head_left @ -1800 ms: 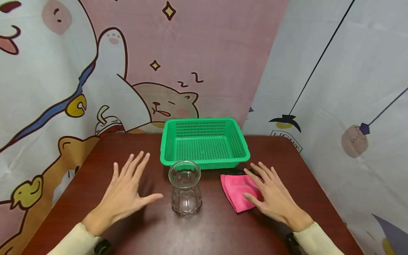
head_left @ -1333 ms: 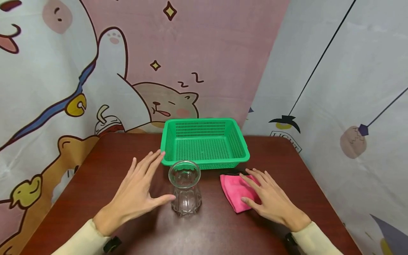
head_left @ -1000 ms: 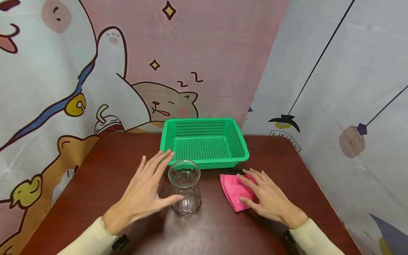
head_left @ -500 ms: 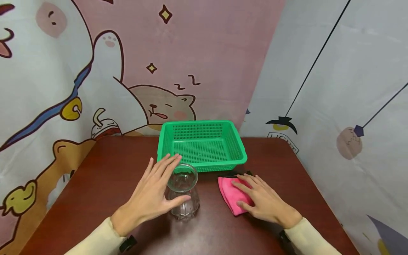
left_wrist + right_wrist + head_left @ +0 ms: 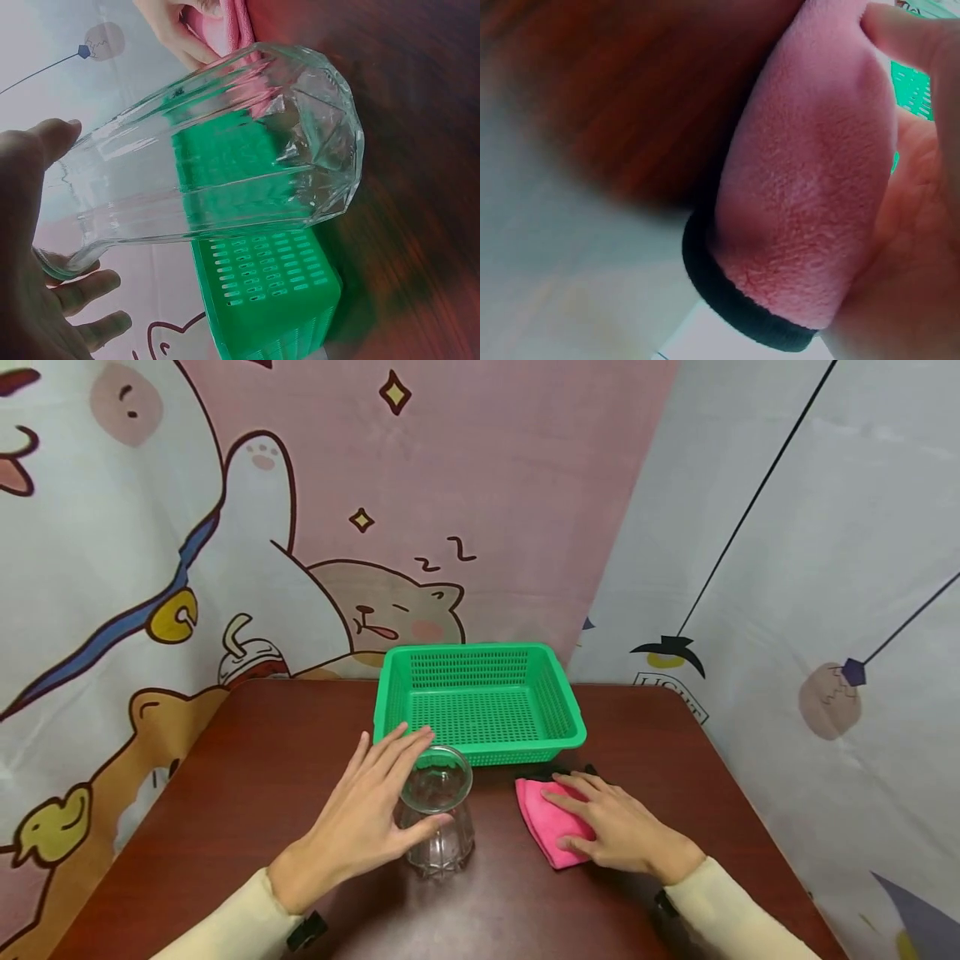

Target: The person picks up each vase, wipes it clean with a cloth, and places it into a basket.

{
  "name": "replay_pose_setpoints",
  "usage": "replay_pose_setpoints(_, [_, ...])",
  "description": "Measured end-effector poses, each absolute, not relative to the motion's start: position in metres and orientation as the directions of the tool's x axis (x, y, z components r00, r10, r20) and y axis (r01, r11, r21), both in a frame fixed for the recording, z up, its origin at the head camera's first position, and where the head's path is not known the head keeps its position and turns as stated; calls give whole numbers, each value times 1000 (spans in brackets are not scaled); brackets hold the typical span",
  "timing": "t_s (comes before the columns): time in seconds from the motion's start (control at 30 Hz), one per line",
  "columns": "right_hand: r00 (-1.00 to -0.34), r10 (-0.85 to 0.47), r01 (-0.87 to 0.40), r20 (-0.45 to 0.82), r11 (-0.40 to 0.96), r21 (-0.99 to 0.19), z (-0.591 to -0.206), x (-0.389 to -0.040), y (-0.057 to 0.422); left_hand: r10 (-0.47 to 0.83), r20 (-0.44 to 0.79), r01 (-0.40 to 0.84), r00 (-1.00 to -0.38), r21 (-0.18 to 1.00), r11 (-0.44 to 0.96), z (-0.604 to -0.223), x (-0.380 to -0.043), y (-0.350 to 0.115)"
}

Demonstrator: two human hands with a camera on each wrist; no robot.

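Note:
A clear glass vase (image 5: 442, 843) with a flared rim and faceted base stands upright on the table. My left hand (image 5: 356, 814) is at its left side, fingers extended behind the rim and thumb in front. In the left wrist view, thumb and fingers lie either side of the vase's neck (image 5: 97, 217); I cannot tell whether they touch it. My right hand (image 5: 618, 827) lies over a folded pink cloth (image 5: 547, 822) with dark edging, fingers spread and slightly bent. The right wrist view has the thumb against the fuzzy cloth (image 5: 802, 165); the other fingertips are hidden there.
Behind the vase and cloth stands a green perforated plastic basket (image 5: 480, 714) with nothing inside. The dark red-brown table (image 5: 285, 735) ends at a wall covered with a cartoon-printed curtain (image 5: 525, 485).
My left hand has moved right, from apart from the vase to around its upper part. The right hand has shifted left and settled lower over the cloth. Vase, cloth and basket stay put.

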State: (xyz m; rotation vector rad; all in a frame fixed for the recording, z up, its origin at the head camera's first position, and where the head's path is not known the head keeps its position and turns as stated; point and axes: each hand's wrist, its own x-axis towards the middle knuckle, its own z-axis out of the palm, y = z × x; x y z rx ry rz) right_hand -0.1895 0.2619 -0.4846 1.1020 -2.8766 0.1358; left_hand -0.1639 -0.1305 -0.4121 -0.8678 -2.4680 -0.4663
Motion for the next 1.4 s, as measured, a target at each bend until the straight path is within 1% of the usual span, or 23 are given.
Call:
replay_pose_setpoints(0.13, [-734, -674, -679, 80, 729, -87, -484, -194, 260, 488, 538, 653, -687, 162, 740, -414, -164, -130])
replay_pose_setpoints(0.3, [-711, -695, -703, 109, 704, -96, -486, -196, 260, 487, 538, 656, -688, 175, 734, -415, -164, -131])
replay_pose_setpoints(0.47, [-705, -696, -709, 137, 698, -99, -490, -199, 259, 475, 553, 660, -685, 193, 726, -415, -164, -131])
replay_pose_setpoints(0.73, [-656, -737, -755, 164, 648, -102, -494, -199, 257, 452, 561, 660, -693, 242, 712, -421, -161, -131])
replay_pose_setpoints(0.97, [-642, -737, -766, 212, 630, -128, -494, -199, 257, 441, 573, 667, -691, 271, 694, -422, -160, -129])
replay_pose_setpoints(1.23, [-615, -745, -784, 257, 613, -97, -494, -197, 256, 414, 522, 628, -746, 343, 699, -422, -156, -127])
replay_pose_setpoints(1.4, [-603, -744, -787, 289, 614, -60, -494, -197, 254, 416, 514, 633, -750, 377, 676, -422, -157, -126])
